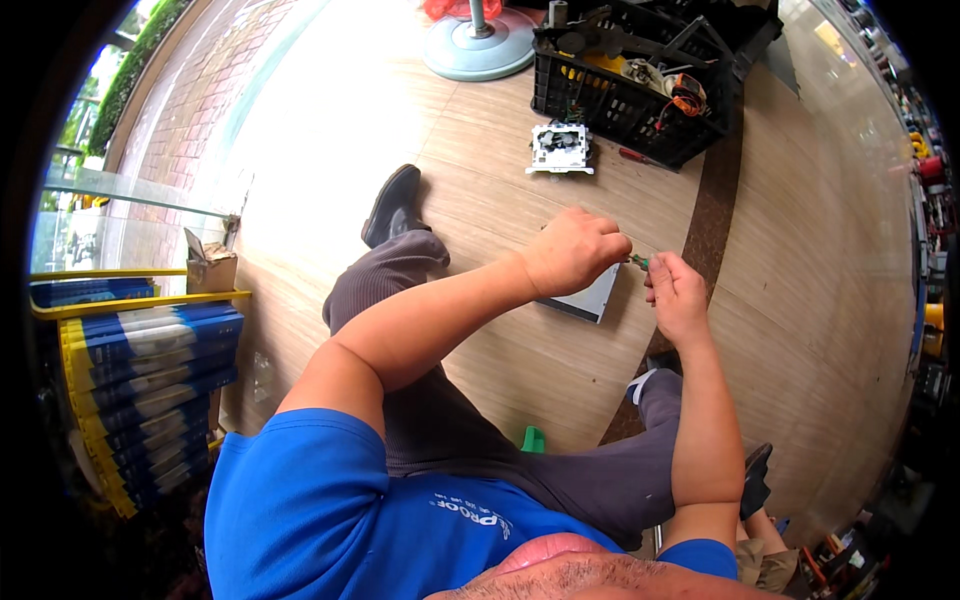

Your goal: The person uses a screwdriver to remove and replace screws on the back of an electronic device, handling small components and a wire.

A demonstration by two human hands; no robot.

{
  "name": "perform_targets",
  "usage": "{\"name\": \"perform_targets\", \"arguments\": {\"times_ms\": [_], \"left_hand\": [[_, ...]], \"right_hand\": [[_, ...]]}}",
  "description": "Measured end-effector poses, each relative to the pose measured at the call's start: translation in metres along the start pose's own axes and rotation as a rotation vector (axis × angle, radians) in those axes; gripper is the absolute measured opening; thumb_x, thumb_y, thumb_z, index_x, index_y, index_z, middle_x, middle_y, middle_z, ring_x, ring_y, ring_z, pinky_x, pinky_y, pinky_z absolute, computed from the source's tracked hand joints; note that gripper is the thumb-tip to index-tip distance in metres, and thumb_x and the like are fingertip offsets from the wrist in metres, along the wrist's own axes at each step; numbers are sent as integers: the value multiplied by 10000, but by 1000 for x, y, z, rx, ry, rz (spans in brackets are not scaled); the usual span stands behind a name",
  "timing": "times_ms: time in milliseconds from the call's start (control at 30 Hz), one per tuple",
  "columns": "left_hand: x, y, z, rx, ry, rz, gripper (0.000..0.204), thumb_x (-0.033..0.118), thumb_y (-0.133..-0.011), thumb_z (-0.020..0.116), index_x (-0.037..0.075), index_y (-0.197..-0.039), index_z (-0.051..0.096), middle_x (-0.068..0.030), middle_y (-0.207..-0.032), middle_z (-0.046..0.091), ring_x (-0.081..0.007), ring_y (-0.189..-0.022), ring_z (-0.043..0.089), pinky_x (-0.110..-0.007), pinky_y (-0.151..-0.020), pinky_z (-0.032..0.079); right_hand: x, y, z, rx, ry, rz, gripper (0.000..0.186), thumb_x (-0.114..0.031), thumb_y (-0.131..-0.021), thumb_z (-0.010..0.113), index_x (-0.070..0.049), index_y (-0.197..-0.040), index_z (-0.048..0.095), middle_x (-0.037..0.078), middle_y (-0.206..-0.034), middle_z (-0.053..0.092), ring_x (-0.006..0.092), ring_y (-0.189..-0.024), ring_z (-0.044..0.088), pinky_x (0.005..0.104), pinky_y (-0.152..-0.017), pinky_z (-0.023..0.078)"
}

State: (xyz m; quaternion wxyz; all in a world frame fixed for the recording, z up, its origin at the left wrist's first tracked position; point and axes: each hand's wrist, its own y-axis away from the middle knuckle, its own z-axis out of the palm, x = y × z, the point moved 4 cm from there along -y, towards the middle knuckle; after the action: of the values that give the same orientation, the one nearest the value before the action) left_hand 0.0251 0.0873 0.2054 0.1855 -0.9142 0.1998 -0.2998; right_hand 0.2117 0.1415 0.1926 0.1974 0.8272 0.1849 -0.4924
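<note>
My left hand [578, 250] is closed, its fingers curled and turned downward, right beside the other hand. Whatever it grips is hidden by the fingers. My right hand [680, 296] pinches a small green piece [638, 262] between thumb and fingertips. This piece bridges the narrow gap between my two hands, and it is too small to name its kind. Below both hands, a flat silver metal panel [588, 298] with a dark front edge lies on the floor, partly covered by my left hand and forearm.
Ahead stands a black plastic crate [625, 115] full of tools and parts. A white mechanism [560, 152] and a red-handled tool [636, 156] lie before it. A grey round base [480, 50] is farther left. Blue-and-yellow packages [150, 380] are stacked at left. Another person's leg [768, 530] shows at lower right.
</note>
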Motion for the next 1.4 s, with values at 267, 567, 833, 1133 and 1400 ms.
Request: {"name": "perform_targets", "arguments": {"times_ms": [267,567,833,1133,1400], "left_hand": [[1,3,5,-20,12,-6,73,151,-852,619,119,-907,655,-75,-823,638,-279,-788,652,-405,-724,494],[-6,4,1,3,30,-63,94,196,-905,632,115,-937,667,-69,-800,626,-302,-768,633,-409,-716,506],[-14,0,-4,13,17,-94,84,191,-891,658,110,-913,665,-74,-803,630,-309,-756,627,-417,-698,505],[-19,-2,-14,89,19,-100,67,155,-875,675,98,-907,664,-74,-801,629,-303,-756,630,-409,-687,507],[-24,-4,-19,134,20,-167,58,136,-883,673,81,-898,661,-89,-824,649,-315,-763,636,-418,-678,515]], "right_hand": [[-8,0,4,41,37,-18,182,-194,-956,652,-16,-989,659,55,-725,636,108,-657,580,285,-612,469],[-13,1,-4,41,54,-26,152,-134,-930,674,-11,-1018,662,26,-694,583,97,-643,517,278,-598,446],[-7,-1,-15,94,3,-43,194,-194,-959,663,-9,-1017,663,3,-683,576,82,-599,513,262,-557,436],[-1,-2,-28,145,-56,-22,263,-268,-995,619,-7,-1001,654,7,-717,602,72,-600,560,242,-560,476],[0,-3,-36,170,-104,-18,272,-276,-1017,585,-16,-953,632,-14,-717,578,58,-597,534,232,-559,472]]}}
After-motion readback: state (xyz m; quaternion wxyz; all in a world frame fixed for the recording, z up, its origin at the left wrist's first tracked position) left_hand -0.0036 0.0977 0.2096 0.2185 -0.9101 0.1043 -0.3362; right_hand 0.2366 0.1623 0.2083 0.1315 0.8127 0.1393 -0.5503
